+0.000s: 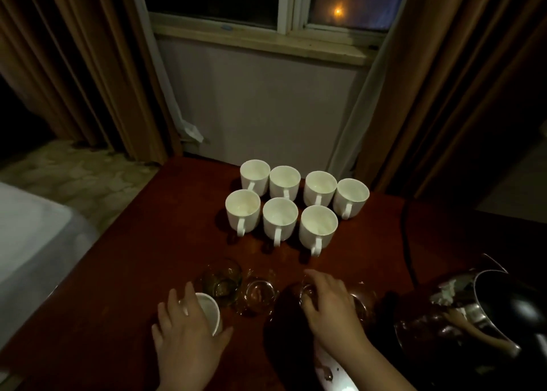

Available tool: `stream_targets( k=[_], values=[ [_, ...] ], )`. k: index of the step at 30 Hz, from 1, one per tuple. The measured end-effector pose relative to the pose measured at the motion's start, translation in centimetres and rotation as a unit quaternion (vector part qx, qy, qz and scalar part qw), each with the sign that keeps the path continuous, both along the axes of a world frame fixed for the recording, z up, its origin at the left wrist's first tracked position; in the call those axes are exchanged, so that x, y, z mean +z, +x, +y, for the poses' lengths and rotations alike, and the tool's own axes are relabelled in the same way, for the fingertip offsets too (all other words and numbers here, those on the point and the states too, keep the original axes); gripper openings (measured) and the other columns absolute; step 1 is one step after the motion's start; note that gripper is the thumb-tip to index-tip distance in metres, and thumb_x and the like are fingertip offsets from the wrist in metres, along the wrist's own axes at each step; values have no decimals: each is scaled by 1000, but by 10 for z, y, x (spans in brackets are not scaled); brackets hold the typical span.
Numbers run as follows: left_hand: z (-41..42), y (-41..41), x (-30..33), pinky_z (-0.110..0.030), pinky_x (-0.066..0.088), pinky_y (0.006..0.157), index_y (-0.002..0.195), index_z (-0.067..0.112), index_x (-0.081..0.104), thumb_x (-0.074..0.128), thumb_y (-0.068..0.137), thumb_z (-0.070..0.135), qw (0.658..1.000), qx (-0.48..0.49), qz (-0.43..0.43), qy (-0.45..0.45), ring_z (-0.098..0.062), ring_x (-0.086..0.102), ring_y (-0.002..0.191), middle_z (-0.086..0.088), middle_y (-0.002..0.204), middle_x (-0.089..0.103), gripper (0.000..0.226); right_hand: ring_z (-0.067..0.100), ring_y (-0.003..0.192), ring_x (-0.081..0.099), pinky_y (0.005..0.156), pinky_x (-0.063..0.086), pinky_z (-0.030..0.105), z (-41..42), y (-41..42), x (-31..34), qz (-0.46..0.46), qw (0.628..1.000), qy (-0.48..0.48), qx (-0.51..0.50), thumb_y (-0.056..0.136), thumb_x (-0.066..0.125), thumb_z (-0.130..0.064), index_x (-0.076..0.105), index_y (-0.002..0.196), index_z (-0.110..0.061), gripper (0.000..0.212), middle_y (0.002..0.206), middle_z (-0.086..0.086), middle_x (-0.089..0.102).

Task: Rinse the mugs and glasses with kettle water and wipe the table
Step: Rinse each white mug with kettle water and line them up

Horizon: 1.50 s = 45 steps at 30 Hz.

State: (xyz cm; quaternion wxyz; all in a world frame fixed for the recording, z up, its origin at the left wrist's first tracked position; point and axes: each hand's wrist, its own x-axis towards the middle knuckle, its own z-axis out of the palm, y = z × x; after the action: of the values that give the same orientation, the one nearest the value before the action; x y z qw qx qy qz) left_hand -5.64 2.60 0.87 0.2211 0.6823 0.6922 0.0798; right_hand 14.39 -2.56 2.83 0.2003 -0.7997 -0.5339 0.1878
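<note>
At the far left a white bed corner sits beside your dark reddish-brown wooden table. Your left hand lies at about 7 o'clock on the table, its grip wrapped over a white ceramic mug that is tilted on its side; the fingers curl across the mug's top and the thumb runs under its rim at the 4 o'clock edge, so the mug's open mouth shows just right of your palm.

Just beyond it, at 1 o'clock from that hand, stands a clear drinking glass with yellowish liquid, and touching or nearly touching its right side is a second clear empty glass.

Past them at 12 o'clock, seven upright white ceramic mugs stand clustered in two rows, handles toward you.

Your right hand reaches over a third clear glass, fingertips curled down around its rim; the grip appears to pinch it, with most of the glass hidden beneath the palm.

At 4 o'clock, far right, sits a shiny metal electric kettle with an open lid, well apart from both hands.
</note>
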Motion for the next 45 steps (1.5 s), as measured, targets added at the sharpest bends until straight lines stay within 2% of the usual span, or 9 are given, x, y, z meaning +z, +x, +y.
stream_targets(
  k=[8, 17, 21, 24, 27, 31, 35, 41, 45],
  values=[
    [-1, -19, -13, -41, 50, 82, 143, 16, 17, 75, 65, 54, 996, 41, -81, -16, -27, 45, 118, -6, 136, 32, 104, 10, 128, 33, 104, 25, 26, -6, -25, 0, 1, 999, 6, 45, 93, 43, -30, 31, 138, -29, 47, 139, -11, 39],
    [-7, -16, 13, -22, 35, 78, 132, 34, 28, 86, 53, 37, 976, -119, -172, -61, -5, 39, 104, 16, 120, 30, 98, 5, 130, 36, 109, 31, 24, -24, -31, 1, 130, 986, -35, 97, 86, 59, -33, 28, 139, -37, 62, 144, -14, 36],
    [-11, 8, 41, -11, 32, 76, 114, 54, 24, 76, 37, 56, 947, -212, -229, -78, 5, 37, 106, 36, 117, 26, 93, -3, 133, 28, 113, 30, 33, -32, -32, 5, 184, 971, -47, 144, 70, 71, -45, 18, 136, -50, 85, 145, -22, 27],
    [-12, 24, 48, -12, 32, 84, 129, 51, 14, 68, 35, 62, 930, -267, -237, -90, 4, 33, 116, 41, 122, 19, 109, -27, 123, 13, 105, 22, 5, -44, -27, 16, 191, 975, -15, 110, 68, 73, -45, 9, 138, -48, 95, 141, -35, 18],
    [-14, 38, 51, -18, 31, 96, 135, 51, 8, 77, 44, 55, 913, -308, -248, -105, 3, 30, 124, 31, 133, 21, 113, -42, 92, -6, 74, 5, -17, -60, -20, 35, 172, 982, -6, 73, 75, 70, -34, -6, 133, -43, 96, 119, -46, -2],
    [-18, 56, 56, -22, 31, 101, 138, 51, 7, 77, 49, 54, 894, -346, -258, -122, 2, 28, 127, 32, 135, 22, 113, -42, 102, 21, 78, 22, -12, -77, -21, 39, 228, 970, 88, -13, 66, 76, -23, 23, 122, -53, 83, 113, -61, 28],
    [-24, 76, 54, -24, 35, 105, 144, 41, 14, 74, 46, 56, 880, -358, -283, -128, 2, 33, 128, 25, 141, 30, 116, -27, 106, 41, 78, 34, -5, -87, -19, 31, 251, 946, 176, -102, 58, 80, -16, 39, 114, -54, 78, 116, -53, 37],
    [-36, 103, 56, -26, 48, 89, 120, 52, 40, 76, 44, 58, 868, -382, -301, -95, 7, 51, 108, 30, 115, 53, 84, -22, 106, 46, 80, 40, 1, -94, -12, 21, 205, 928, 235, -203, 64, 78, -29, 41, 115, -59, 71, 119, -46, 43],
    [-39, 113, 62, -18, 46, 79, 105, 51, 41, 65, 40, 68, 882, -374, -281, -64, 7, 53, 96, 28, 103, 55, 71, -14, 116, 45, 93, 39, 9, -99, 1, 29, 220, 937, 217, -165, 62, 73, -33, 29, 115, -70, 78, 122, -37, 47]
  ],
)
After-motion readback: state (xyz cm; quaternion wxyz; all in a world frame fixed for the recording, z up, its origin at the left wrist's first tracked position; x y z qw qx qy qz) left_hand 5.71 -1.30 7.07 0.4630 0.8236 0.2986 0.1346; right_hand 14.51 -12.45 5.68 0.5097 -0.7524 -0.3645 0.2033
